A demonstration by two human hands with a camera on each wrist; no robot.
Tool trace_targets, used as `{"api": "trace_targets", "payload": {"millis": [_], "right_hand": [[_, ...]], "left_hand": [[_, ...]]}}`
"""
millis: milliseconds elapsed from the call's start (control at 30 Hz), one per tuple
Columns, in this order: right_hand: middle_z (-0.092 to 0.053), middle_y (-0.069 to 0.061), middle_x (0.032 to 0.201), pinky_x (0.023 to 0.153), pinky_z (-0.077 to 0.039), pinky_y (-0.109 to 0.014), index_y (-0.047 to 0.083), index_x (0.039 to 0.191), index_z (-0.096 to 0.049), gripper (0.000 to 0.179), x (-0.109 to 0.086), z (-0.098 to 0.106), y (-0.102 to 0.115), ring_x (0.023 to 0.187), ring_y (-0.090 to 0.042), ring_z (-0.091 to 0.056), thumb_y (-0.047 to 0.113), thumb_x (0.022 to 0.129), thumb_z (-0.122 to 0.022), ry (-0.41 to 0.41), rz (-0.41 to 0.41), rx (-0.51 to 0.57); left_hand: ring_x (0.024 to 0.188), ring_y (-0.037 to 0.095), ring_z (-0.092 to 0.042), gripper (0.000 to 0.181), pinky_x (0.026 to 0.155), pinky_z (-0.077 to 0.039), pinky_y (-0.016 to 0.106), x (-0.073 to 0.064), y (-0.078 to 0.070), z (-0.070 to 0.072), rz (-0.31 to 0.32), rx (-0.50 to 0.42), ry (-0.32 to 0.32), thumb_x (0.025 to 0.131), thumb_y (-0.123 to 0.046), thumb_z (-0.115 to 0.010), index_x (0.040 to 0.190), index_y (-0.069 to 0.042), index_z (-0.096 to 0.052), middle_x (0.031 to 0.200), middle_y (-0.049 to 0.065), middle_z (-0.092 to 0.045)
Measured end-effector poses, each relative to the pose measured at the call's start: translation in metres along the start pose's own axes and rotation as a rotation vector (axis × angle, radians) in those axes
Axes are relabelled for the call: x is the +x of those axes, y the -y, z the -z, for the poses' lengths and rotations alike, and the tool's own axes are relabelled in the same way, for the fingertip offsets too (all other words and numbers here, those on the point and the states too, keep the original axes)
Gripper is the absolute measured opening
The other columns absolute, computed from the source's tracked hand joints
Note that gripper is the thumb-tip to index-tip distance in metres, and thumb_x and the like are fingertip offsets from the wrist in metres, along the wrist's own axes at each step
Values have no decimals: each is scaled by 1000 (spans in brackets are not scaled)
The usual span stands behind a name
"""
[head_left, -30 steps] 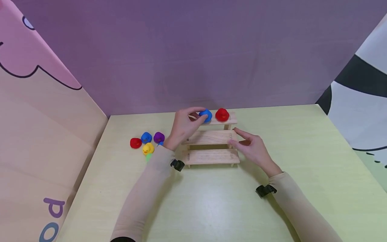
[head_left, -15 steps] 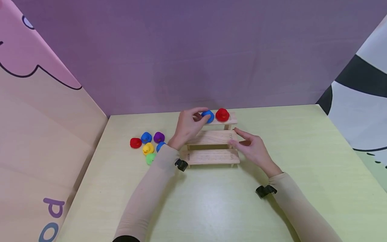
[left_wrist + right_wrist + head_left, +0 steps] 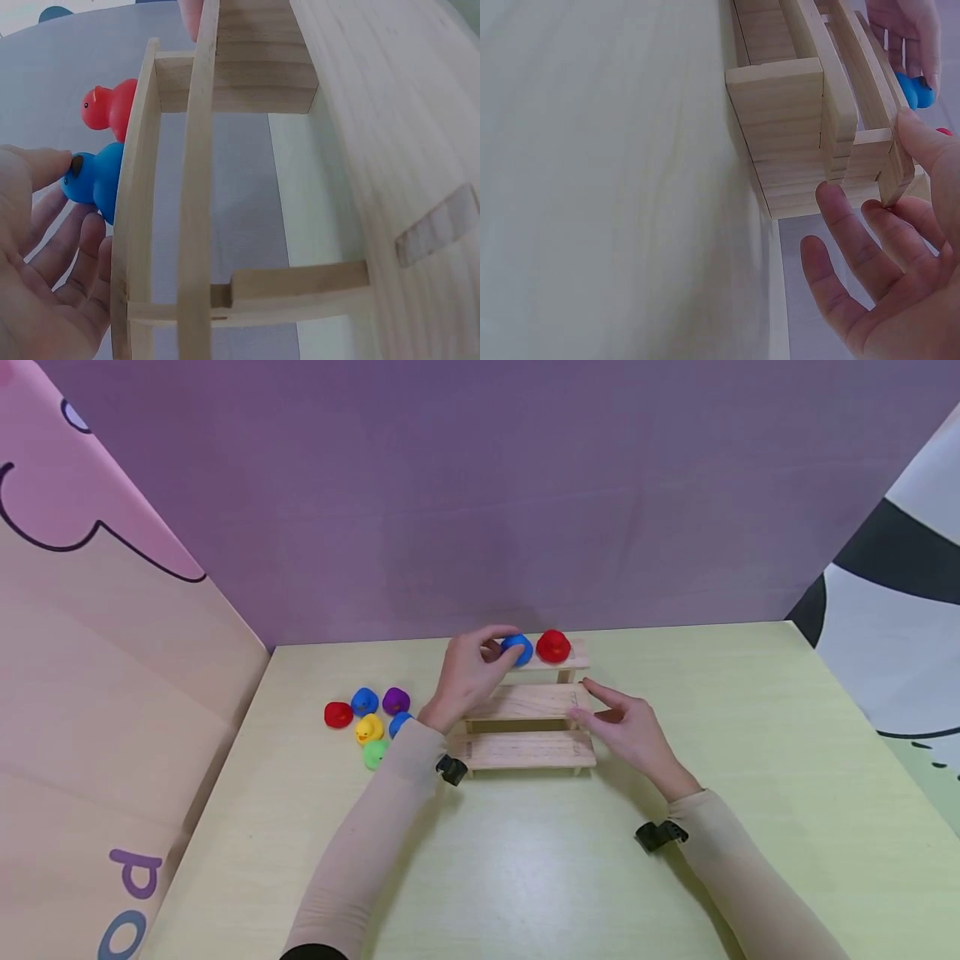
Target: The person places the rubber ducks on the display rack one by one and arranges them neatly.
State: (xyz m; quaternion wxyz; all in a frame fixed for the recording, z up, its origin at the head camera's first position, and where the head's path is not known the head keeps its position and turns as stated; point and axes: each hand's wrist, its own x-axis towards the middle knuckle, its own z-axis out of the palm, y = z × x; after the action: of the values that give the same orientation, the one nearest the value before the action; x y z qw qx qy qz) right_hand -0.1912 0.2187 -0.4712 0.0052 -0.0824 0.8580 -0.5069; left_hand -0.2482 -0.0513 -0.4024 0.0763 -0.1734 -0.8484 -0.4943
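As the counter (image 3: 525, 860) extends away from the person, two pale sleeves (image 3: 360, 852) reach forward over it, a small black device (image 3: 660, 836) at each wrist. Next in depth stands a three-tier wooden stand (image 3: 528, 750), its tiers stepping upward toward the rear and their long axis running left to right. Left of it, six loose toys sit in a close cluster: nearest, a green toy (image 3: 375, 754); then a yellow duck (image 3: 368, 728), a blue toy (image 3: 400, 724) and a red toy (image 3: 338, 715); rearmost, a second blue toy (image 3: 365, 702) and a purple toy (image 3: 396, 701). Right hand (image 3: 630, 731): thumb and fingers pinch the right end of the middle plank (image 3: 532, 702). Left hand (image 3: 468, 672): well apart from the other and reaching farther back, thumb and fingers clamped on a blue duck (image 3: 517, 649). Location of that duck: at the top plank (image 3: 577, 656), base against the wood. Orientation: upright, body-to-head axis square to the plank, head pointing upward; bearing of the bill cannot be determined. Just beside it, to the right, a red duck (image 3: 553, 646) occupies the same plank. Farthest back rises a purple wall (image 3: 450, 502).
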Motion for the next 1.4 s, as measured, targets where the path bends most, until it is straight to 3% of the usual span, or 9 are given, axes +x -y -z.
{"api": "trace_targets", "payload": {"millis": [267,700,933,1400], "right_hand": [[-54,-13,161,82,-56,-16,14,159,-51,68,2,0,-1,110,-34,-78,40,100,-75,8,1,-16],[-54,-14,161,80,-58,-18,15,160,-50,70,-5,3,-4,110,-35,-77,44,100,-75,-3,-10,-30],[-55,-12,160,78,-59,-19,13,159,-52,71,-4,4,-5,110,-33,-78,43,99,-76,-4,-9,-38],[-54,-13,160,74,-59,-23,16,159,-52,71,-4,5,-5,109,-35,-78,45,99,-76,-2,-11,-48]], "left_hand": [[95,18,-72,34,85,-62,34,-9,3,8,23,0,-49,103,-33,-71,134,-19,-73,114,3,-76],[96,23,-71,24,87,-62,40,-36,15,37,-69,-5,-99,101,-19,-72,123,-11,-78,116,7,-79],[100,23,-72,23,84,-61,41,-54,29,51,-11,17,-130,101,-23,-72,121,-11,-79,121,5,-79],[97,26,-72,22,78,-56,24,-76,61,88,93,40,-207,101,-19,-73,121,-11,-79,112,10,-80]]}}
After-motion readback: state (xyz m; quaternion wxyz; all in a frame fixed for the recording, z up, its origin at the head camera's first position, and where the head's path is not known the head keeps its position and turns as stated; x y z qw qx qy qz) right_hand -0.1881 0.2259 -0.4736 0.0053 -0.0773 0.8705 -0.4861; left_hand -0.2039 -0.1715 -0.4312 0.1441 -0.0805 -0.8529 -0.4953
